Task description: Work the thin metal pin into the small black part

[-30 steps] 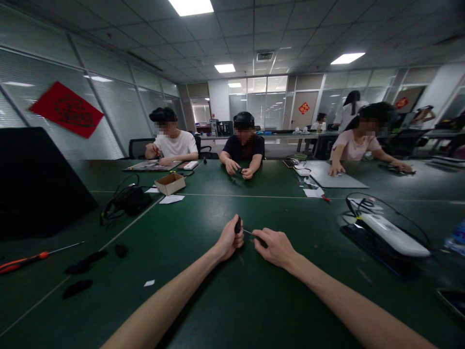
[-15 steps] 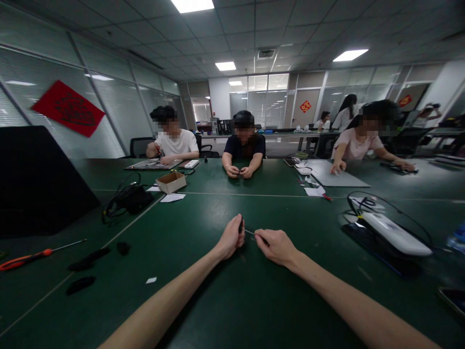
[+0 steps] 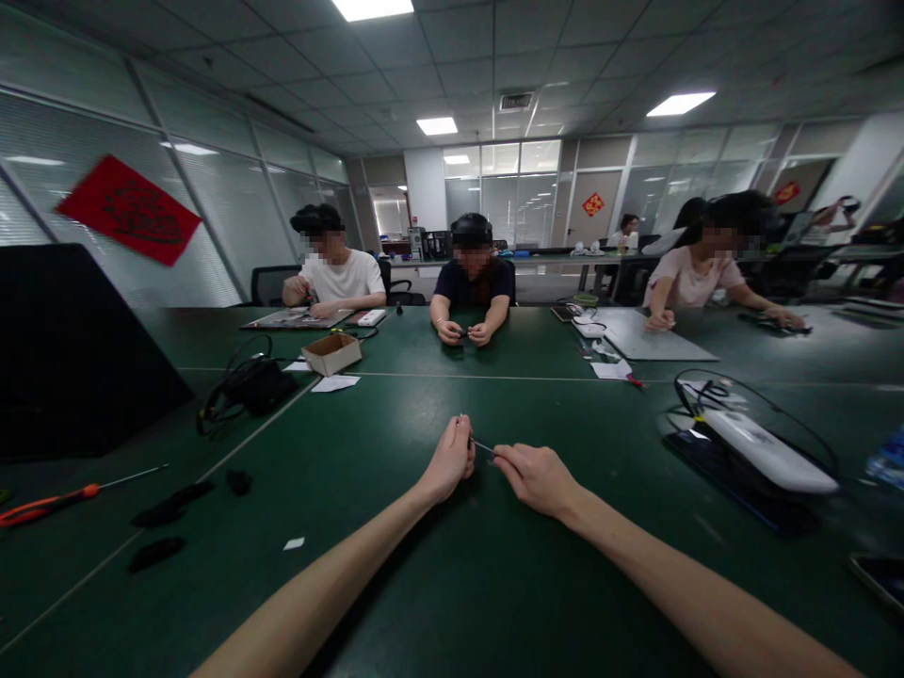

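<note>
**Obs., head view.** Both forearms extend forward from the lower frame and meet above the dark green surface (image 3: 395,584), near its middle seam.

**Hands:** The left hand (image 3: 446,463) is curled shut around a small dark object (image 3: 468,435), which is mostly hidden by the fingers. The right hand (image 3: 535,478) is closed in a pinch, with its fingertips (image 3: 500,454) at the end of a thin metal shaft (image 3: 483,446). The shaft spans the short gap between the hands, and the hands themselves do not touch. Whether it joins the dark object cannot be told at this resolution. Both hands are held just above the surface; contact cannot be confirmed.

**Nearby, left:** An orange-handled screwdriver (image 3: 49,504) lies flat, with black foam pieces (image 3: 156,554) and a white paper scrap (image 3: 294,543) beside it. Farther on sit a small cardboard box (image 3: 331,354) and a black cable bundle (image 3: 250,386).

**Nearby, right:** A white elongated device (image 3: 769,452) rests on a dark tablet (image 3: 713,461), looped by a black cable (image 3: 777,414). A phone (image 3: 879,579) lies at the frame edge.

**Across the surface:** Three seated co-workers (image 3: 473,273) work with their own hands.
</note>
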`<state>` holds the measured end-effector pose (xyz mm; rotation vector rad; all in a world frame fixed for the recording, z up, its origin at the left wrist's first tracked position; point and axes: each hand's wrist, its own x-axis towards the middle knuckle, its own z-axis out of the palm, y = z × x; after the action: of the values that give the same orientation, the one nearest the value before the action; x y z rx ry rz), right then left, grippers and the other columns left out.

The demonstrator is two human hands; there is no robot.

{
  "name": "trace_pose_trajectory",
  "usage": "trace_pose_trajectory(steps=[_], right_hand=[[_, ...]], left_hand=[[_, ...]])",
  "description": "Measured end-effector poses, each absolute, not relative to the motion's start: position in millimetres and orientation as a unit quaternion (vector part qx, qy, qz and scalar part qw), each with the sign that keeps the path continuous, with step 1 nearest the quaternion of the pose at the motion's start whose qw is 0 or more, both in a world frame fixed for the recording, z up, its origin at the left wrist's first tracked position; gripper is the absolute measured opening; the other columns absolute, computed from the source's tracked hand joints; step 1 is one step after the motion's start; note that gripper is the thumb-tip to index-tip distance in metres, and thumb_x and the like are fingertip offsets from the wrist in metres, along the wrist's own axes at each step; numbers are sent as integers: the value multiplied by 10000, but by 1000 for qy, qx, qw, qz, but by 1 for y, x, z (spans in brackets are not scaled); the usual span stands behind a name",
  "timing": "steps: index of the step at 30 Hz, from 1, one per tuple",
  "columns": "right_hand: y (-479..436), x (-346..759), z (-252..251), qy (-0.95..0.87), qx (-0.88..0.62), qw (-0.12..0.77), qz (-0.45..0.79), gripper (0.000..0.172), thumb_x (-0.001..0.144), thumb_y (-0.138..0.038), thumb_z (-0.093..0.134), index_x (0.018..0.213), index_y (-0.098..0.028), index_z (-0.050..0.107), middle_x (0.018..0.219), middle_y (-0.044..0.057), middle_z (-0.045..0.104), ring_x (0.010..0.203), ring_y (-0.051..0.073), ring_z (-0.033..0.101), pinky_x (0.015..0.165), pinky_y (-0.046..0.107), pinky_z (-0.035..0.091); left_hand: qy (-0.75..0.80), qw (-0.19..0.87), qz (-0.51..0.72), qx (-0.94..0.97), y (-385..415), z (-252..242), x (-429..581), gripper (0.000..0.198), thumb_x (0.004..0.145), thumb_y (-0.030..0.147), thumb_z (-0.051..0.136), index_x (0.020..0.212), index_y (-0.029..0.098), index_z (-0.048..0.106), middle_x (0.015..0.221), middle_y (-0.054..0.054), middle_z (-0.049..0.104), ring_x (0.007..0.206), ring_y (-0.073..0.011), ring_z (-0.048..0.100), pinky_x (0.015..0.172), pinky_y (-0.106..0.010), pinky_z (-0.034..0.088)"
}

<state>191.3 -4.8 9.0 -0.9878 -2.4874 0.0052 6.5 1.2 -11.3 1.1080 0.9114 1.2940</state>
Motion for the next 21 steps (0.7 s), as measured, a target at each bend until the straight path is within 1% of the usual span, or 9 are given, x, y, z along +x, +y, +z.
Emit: trace_pose_trajectory(steps=[7,13,21], right_hand=[[-17,187,11,-893,-386,230,8,358,970,-363,283,1176,-221,539,847,49,625,641,116,561,565,214,418],[-17,188,12,-896,-373,240,27,350,967,-355,291,1138,-209,560,806,43,610,649,117,550,594,220,413],[-17,189,12,-893,-378,241,46,337,971,-349,279,1111,-212,553,811,37,609,666,122,556,613,225,419]], left_hand=[[397,581,547,454,6,-13,7,399,823,614,390,846,216,376,511,81,308,362,-52,217,341,-146,159],[387,615,525,443,5,-11,4,409,818,612,404,851,205,397,498,83,289,362,-48,206,349,-143,147],[381,599,535,459,2,-10,6,396,828,605,392,859,211,380,518,81,294,375,-49,216,353,-145,157]])
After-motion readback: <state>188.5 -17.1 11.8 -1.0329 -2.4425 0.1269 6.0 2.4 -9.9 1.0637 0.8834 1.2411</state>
